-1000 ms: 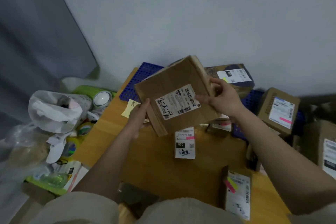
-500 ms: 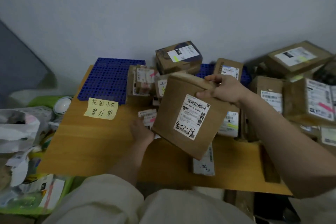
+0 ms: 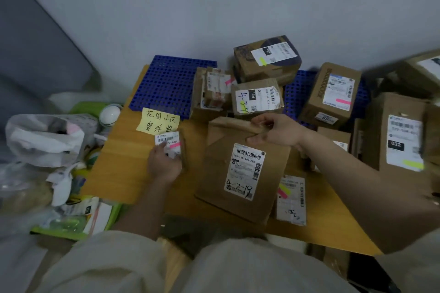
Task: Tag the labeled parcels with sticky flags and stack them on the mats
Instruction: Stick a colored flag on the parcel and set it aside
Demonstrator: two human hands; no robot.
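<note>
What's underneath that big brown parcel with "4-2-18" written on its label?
Under the big brown parcel, a flat parcel with a pink and yellow flag pokes out at its right edge. The rest of that parcel and the tabletop beneath are covered.

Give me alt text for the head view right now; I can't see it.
The right hand grips the top edge of a flat brown cardboard parcel with a white label, while the left hand holds a small pink-flagged parcel on the wooden table. Behind them, flagged boxes crowd blue perforated mats beside a yellow sticky note.
</note>
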